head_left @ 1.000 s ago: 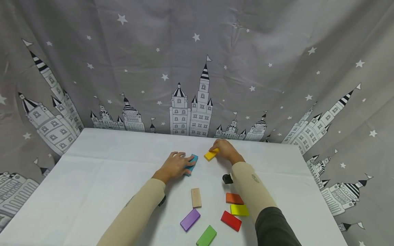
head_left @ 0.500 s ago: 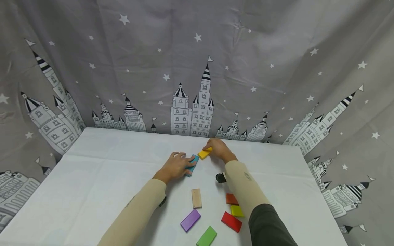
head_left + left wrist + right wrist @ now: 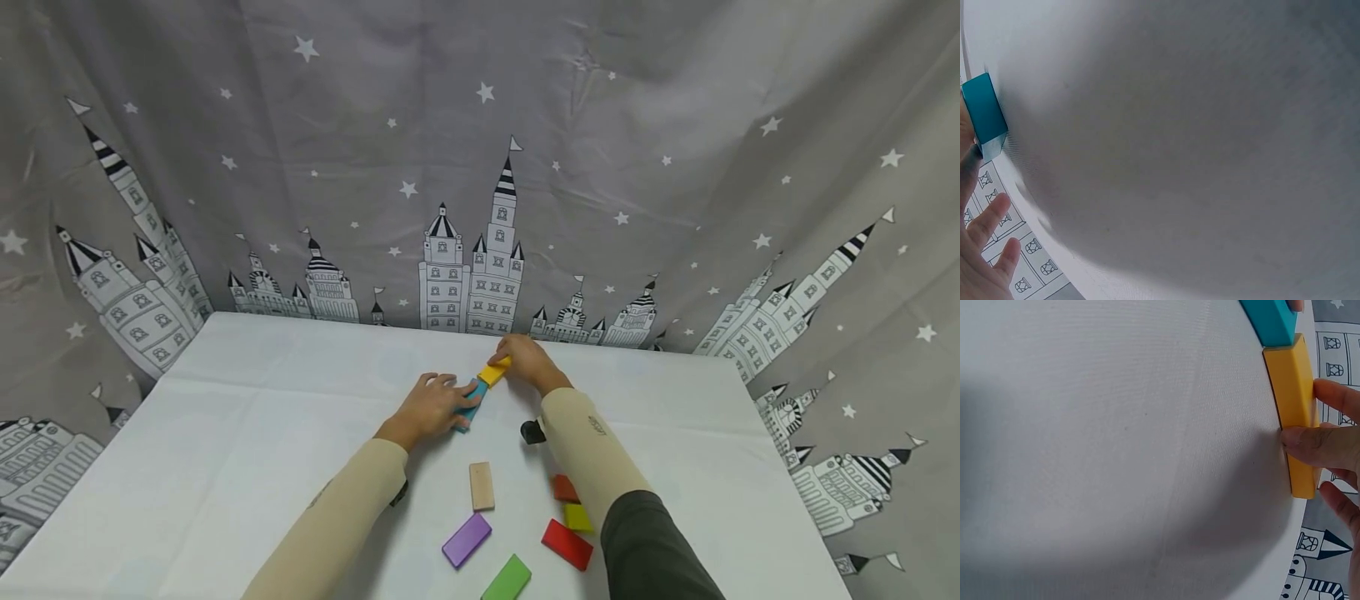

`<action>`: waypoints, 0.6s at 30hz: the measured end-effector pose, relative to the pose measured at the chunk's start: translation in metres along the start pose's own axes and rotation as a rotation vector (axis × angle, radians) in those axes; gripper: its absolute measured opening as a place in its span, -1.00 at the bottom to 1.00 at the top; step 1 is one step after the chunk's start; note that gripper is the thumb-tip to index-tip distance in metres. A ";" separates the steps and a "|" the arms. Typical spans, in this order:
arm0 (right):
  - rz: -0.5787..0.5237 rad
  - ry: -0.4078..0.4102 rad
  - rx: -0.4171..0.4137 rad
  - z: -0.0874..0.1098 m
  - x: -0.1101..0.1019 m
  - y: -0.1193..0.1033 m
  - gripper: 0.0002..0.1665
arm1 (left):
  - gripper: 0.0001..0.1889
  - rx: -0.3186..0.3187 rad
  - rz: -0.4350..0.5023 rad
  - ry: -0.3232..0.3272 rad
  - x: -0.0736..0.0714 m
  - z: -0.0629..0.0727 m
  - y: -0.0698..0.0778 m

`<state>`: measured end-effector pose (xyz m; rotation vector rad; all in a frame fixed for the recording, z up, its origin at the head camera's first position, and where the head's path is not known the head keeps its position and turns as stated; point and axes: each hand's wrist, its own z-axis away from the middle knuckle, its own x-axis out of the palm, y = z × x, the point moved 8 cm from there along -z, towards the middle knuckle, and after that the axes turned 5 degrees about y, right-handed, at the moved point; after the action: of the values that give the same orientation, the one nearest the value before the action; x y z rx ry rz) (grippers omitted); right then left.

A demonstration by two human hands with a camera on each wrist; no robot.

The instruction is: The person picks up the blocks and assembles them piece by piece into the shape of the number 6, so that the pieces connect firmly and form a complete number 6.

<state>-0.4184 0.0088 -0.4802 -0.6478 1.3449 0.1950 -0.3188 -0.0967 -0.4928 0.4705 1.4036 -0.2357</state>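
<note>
A blue block [image 3: 472,406] lies flat on the table, and my left hand [image 3: 431,406] holds it between thumb and index finger. In the left wrist view the same blue block [image 3: 985,107] shows at the left edge, the other fingers spread beside it. My right hand [image 3: 527,362] pinches an orange-yellow block [image 3: 492,372] at the far end of the blue one. From the right wrist, the orange-yellow block [image 3: 1290,400] has its near end against the blue block [image 3: 1272,322], the two meeting at a slight angle. The thumb lies across its side.
Nearer on the white table [image 3: 247,433] lie a plain wooden block [image 3: 482,486], a purple block [image 3: 467,540], a green block [image 3: 507,577] and a red block [image 3: 567,544]. My right sleeve partly covers an orange-red block [image 3: 564,488] and a yellow block [image 3: 577,517]. A grey printed curtain [image 3: 360,167] hangs behind.
My right hand has moved left with the orange-yellow block, closing the gap to the blue block until their ends meet. The left hand has stayed in place on the blue block.
</note>
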 end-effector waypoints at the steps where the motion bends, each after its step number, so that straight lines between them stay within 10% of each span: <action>1: 0.001 0.004 -0.010 -0.001 0.000 -0.001 -0.63 | -0.44 -0.005 0.000 -0.003 0.001 0.000 0.000; 18: -0.005 0.021 -0.054 -0.005 0.003 -0.003 -0.61 | -0.44 -0.021 -0.007 0.001 0.001 0.000 0.000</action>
<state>-0.4208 0.0028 -0.4820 -0.7001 1.3615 0.2215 -0.3185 -0.0972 -0.4939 0.4483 1.4075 -0.2265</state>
